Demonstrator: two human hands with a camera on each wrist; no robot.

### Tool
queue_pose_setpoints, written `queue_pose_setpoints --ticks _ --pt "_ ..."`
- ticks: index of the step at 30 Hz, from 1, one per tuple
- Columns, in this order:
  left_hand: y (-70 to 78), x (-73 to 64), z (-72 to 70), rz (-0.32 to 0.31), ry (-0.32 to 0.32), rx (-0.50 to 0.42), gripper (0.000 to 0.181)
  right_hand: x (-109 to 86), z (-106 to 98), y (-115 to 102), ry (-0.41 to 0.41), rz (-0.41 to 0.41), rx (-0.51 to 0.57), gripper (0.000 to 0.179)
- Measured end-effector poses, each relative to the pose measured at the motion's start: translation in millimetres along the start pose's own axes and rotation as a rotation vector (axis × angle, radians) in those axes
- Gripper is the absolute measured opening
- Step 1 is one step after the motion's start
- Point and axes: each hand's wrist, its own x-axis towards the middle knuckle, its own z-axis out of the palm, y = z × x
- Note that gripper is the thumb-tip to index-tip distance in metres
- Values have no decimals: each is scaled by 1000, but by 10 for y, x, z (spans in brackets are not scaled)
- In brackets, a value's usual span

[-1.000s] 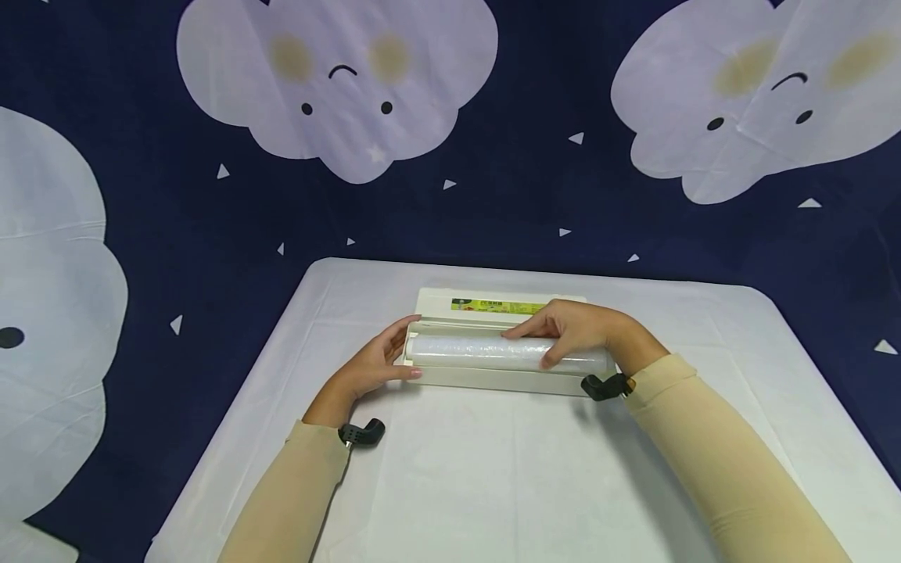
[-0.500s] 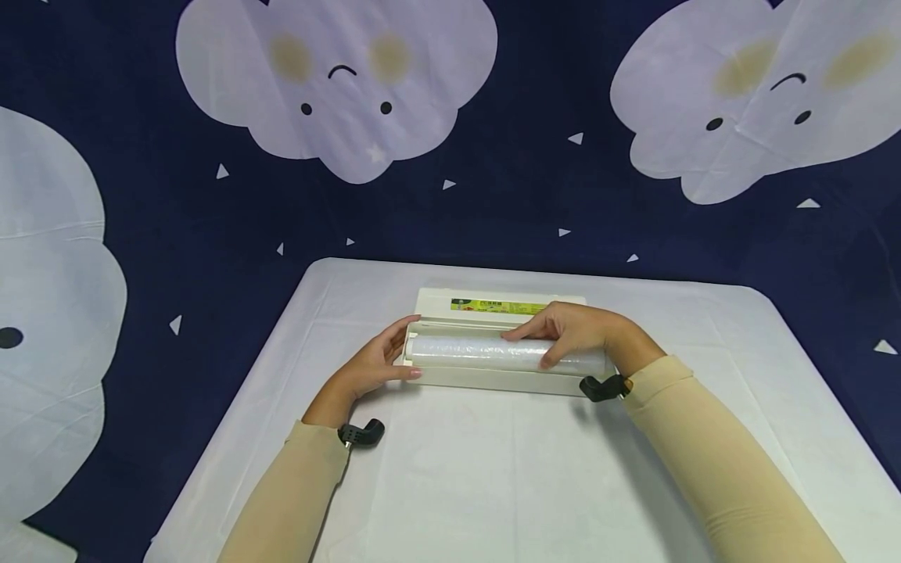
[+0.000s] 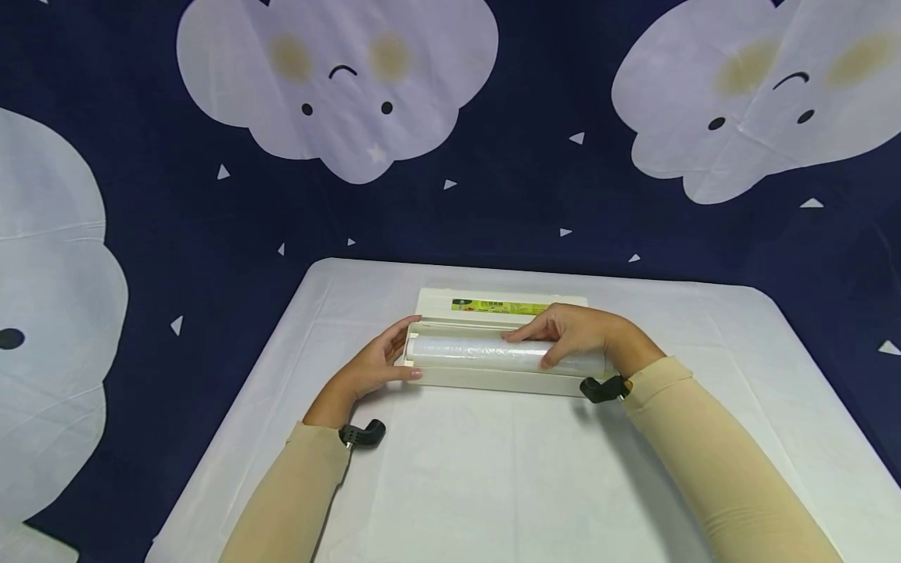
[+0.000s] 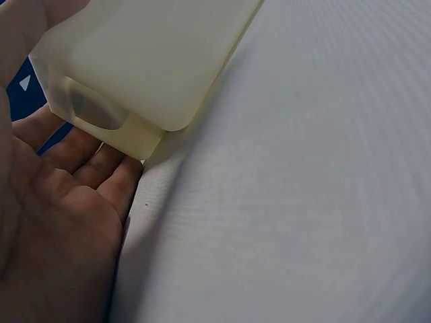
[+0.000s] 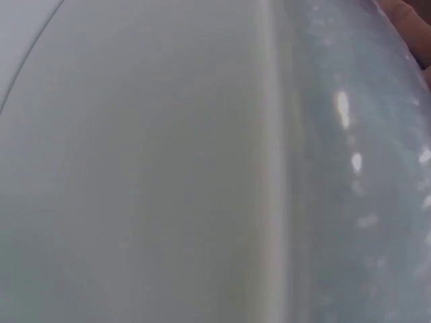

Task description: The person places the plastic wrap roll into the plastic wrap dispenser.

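Observation:
A long cream dispenser box [image 3: 493, 380] lies on the table with its lid [image 3: 435, 303] folded back. Inside it sits a shiny roll of cling film [image 3: 461, 352]. At the box's left end my left hand [image 3: 367, 366] grips it, thumb at the front wall and fingers round behind. The left wrist view shows that box end [image 4: 145, 60] with the fingers [image 4: 87, 151] against it. From above, my right hand [image 3: 580, 327] holds the right part of the roll between thumb and fingers. Up close in the right wrist view, the film roll [image 5: 363, 215] runs beside the box wall [image 5: 161, 168].
A yellow-green label [image 3: 493, 306] is on the lid. White cloth covers the table [image 3: 464, 477], whose far edge lies behind the box. Beyond it hangs a dark blue cloth [image 3: 507, 211] with cloud prints. Each wrist carries a small black camera [image 3: 364, 433].

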Motion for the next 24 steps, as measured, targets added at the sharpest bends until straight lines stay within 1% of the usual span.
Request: queue_pose_setpoints --ticks 7,13,24 --pt "-2 -10 0 -4 6 10 102 -4 8 31 8 -12 -20 66" --pt "-24 -2 -2 -1 3 5 102 -8 18 44 18 -5 -34 66" --pt "-17 3 7 -3 9 2 103 -5 17 61 21 -7 -49 67"
